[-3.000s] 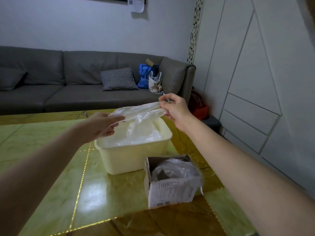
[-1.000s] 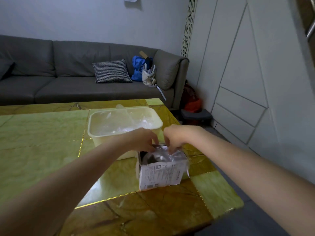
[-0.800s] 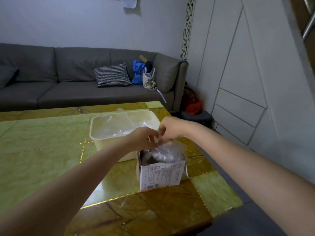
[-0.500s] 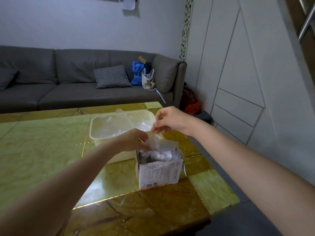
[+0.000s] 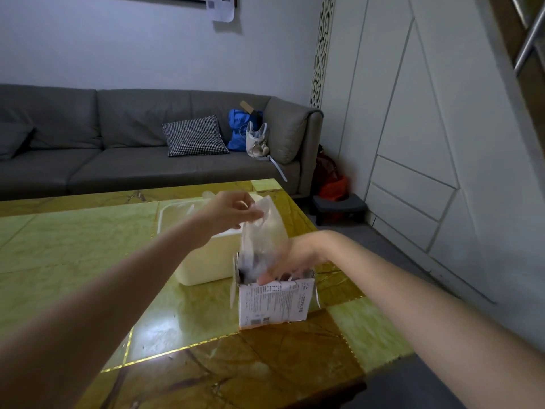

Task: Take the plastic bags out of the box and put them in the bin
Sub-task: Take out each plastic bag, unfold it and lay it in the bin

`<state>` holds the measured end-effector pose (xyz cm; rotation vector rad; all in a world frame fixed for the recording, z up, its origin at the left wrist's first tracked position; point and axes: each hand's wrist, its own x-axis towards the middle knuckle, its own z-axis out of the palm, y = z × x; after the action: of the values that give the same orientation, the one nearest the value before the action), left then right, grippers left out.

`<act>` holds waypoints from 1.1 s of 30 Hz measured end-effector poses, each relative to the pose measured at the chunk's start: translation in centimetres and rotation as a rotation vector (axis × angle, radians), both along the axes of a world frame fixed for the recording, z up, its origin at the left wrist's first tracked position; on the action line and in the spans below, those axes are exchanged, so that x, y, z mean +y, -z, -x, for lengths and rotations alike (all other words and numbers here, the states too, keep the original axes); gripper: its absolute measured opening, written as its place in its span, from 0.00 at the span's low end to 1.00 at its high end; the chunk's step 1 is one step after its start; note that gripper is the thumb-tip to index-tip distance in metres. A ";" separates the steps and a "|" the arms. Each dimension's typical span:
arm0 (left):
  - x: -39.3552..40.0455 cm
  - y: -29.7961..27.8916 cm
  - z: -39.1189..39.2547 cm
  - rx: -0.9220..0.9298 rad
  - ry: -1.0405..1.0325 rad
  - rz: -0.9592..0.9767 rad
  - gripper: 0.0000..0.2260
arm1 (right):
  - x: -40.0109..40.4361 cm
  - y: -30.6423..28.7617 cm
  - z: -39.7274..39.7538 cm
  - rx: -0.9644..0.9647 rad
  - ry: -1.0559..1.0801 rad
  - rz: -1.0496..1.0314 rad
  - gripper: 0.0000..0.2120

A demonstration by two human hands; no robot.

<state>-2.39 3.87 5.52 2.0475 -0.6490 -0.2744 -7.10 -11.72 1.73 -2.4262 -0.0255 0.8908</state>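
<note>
Head view: plastic bag clear, thin, crumpled, stretched upright out of box. Left hand pinches its top; right hand rests in box opening, fingers relaxed. Cream bin just behind box on table.

I count one cardboard box, one cream bin, one clear bag lifted — two hands, one sofa, one checked cushion
</note>
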 end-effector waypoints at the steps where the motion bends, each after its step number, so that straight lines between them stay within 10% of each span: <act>1: 0.0 -0.4 -0.2 -0.021 -0.014 -0.006 0.09 | -0.2 -0.2 -0.1 -0.052 0.021 -0.016 0.37; 6: -0.4 -0.5 -0.6 0.036 -0.007 0.006 0.07 | -1.4 -4.1 0.3 -0.419 0.192 -0.340 0.10; 15: 1.0 0.2 -0.3 0.216 -0.059 0.173 0.09 | -2.4 -4.6 0.1 -0.782 0.425 -0.318 0.08; 22: 1.0 -1.6 -0.9 0.362 -0.055 0.609 0.09 | -1.8 -3.9 -0.4 -0.557 0.293 -0.292 0.07; 27: 0.5 -1.8 -0.8 0.275 -0.006 0.530 0.09 | -2.1 -4.0 -0.3 -0.466 0.097 -0.084 0.13; 31: 0.6 -2.3 -0.8 0.131 0.048 0.315 0.13 | -2.8 -6.0 0.0 -0.353 0.445 -0.815 0.13; 33: 0.4 -2.4 -0.5 0.103 0.073 0.285 0.13 | -2.5 -6.6 0.0 -0.286 0.405 -0.861 0.17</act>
<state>-1.90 4.26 7.94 1.7286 -0.6593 -0.3092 -7.15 -14.18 8.29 -1.6348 -0.0172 0.2477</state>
